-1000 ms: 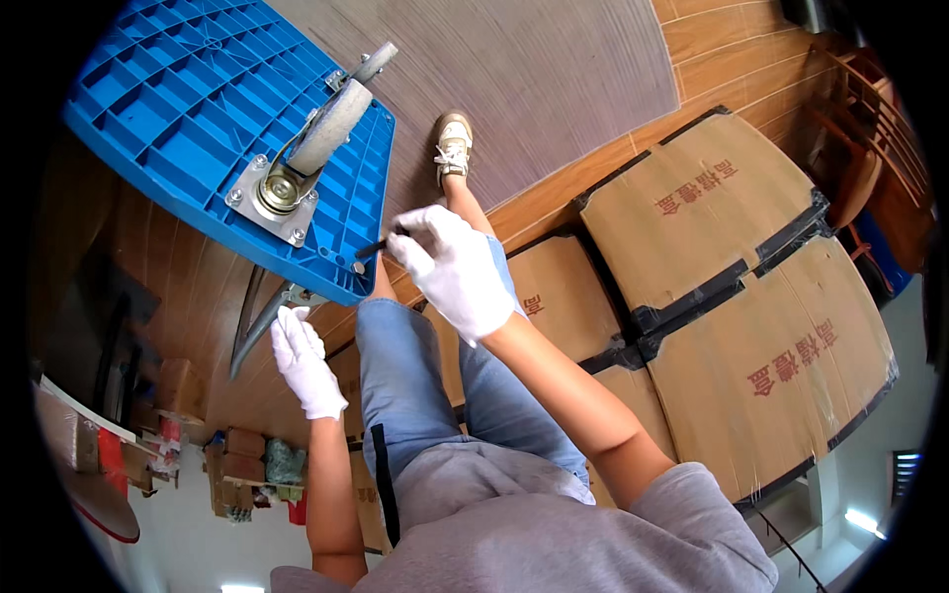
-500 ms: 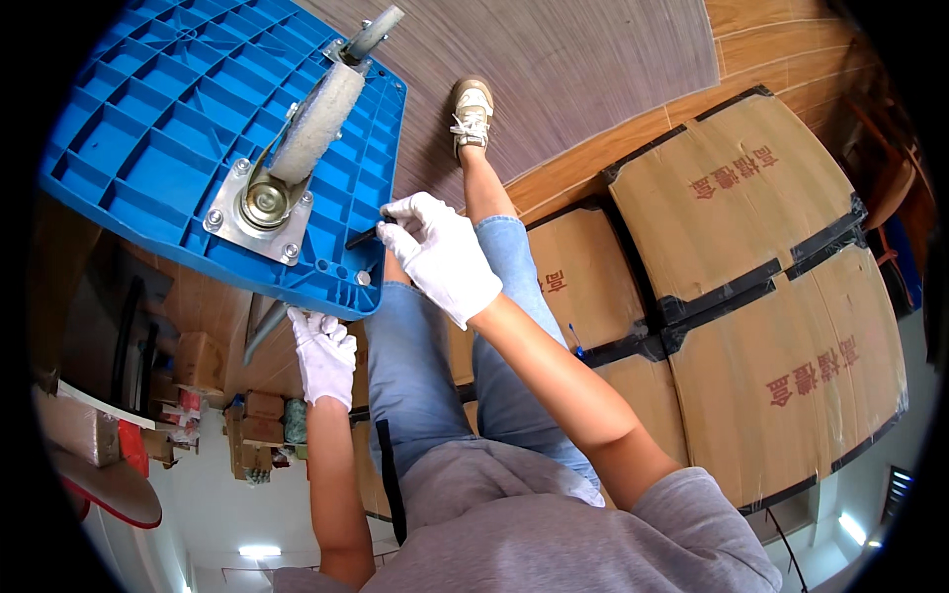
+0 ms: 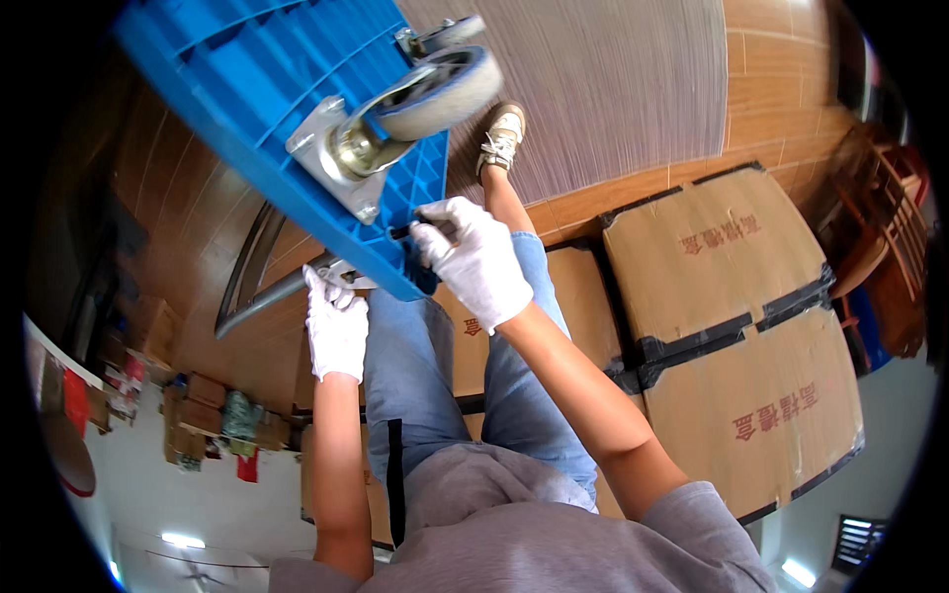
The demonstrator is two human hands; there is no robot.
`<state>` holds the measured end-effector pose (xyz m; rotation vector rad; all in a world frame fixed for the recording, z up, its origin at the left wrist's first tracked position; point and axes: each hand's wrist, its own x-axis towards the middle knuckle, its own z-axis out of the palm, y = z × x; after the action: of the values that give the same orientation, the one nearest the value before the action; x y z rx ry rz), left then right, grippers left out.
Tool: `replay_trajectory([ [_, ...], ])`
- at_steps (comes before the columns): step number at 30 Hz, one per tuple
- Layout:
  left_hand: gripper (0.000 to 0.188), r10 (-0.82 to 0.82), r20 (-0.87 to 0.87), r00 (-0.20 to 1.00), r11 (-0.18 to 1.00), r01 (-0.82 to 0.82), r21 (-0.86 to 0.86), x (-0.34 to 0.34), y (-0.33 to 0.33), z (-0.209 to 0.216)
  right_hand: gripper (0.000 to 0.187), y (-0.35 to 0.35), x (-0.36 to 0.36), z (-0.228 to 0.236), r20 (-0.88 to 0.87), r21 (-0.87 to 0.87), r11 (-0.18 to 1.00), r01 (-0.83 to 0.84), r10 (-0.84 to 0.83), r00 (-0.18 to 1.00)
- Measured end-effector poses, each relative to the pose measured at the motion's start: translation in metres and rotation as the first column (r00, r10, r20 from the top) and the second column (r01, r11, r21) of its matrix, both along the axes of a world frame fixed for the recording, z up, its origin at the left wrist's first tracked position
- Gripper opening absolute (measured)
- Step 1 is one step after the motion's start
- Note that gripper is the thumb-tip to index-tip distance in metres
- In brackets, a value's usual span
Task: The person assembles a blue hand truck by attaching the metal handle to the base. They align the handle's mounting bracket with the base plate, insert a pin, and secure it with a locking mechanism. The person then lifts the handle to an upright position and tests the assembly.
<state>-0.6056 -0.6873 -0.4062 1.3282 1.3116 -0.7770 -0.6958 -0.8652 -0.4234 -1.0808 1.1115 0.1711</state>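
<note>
Grey metal tube (image 3: 272,296): it lies left of the platform corner, and its right end runs toward a small metal bracket (image 3: 344,274) just under the near edge.
Blue platform (image 3: 277,89): it stands tilted at the far left, with the ribbed underside turned to the right and toward the person; probably this is so because the near corner then comes between both hands.
Left hand (image 3: 336,326): white-gloved, it is on the outer side of that corner. The fingers are slightly bent and close together, with tips at the bracket; whether they pinch it or only touch it, I am not able to say. The placing looks like a support from behind.
Near caster (image 3: 435,94): its metal plate sits on the underside, and its wheel points away to the far right, so the corner is free for the fingers.
Dark tool (image 3: 400,233): the short visible part points left, to the underside at the near corner; what its tip touches is too small to judge.
Right hand (image 3: 479,262): white-gloved, thumb and fingertips are almost together, with only the tool between them. This light pinch seems chosen for exact guiding.
Brown cartons (image 3: 707,242): they are at the right, well apart from the hands.
</note>
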Motion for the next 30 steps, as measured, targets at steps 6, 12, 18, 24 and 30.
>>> replay_trajectory([
  [6, 0.016, 0.119, -0.032, 0.992, 0.979, -0.123, -0.164, -0.003, 0.02, -0.009, 0.017, 0.012, 0.015, 0.006, -0.049, -0.118, 0.986, -0.115, 0.11, 0.993],
  [12, 0.02, 0.113, 0.013, 0.993, 0.922, -0.1, -0.374, -0.007, 0.036, -0.023, 0.022, 0.007, 0.036, 0.025, -0.164, -0.031, 0.977, -0.211, 0.203, 0.965],
  [18, 0.02, -0.092, 0.172, 0.981, 0.909, 0.153, -0.387, 0.002, 0.041, -0.028, 0.02, 0.014, 0.025, 0.022, -0.335, -0.142, 0.93, -0.34, 0.278, 0.9],
  [24, 0.018, -0.172, 0.187, 0.967, 0.892, 0.234, -0.386, 0.004, 0.047, -0.033, 0.027, 0.014, 0.015, 0.019, -0.379, -0.14, 0.939, -0.313, 0.241, 0.894],
  [30, 0.018, -0.148, 0.194, 0.97, 0.893, 0.215, -0.396, 0.009, 0.043, -0.029, 0.017, 0.013, 0.019, 0.022, -0.389, -0.242, 0.774, -0.585, 0.475, 0.789],
])
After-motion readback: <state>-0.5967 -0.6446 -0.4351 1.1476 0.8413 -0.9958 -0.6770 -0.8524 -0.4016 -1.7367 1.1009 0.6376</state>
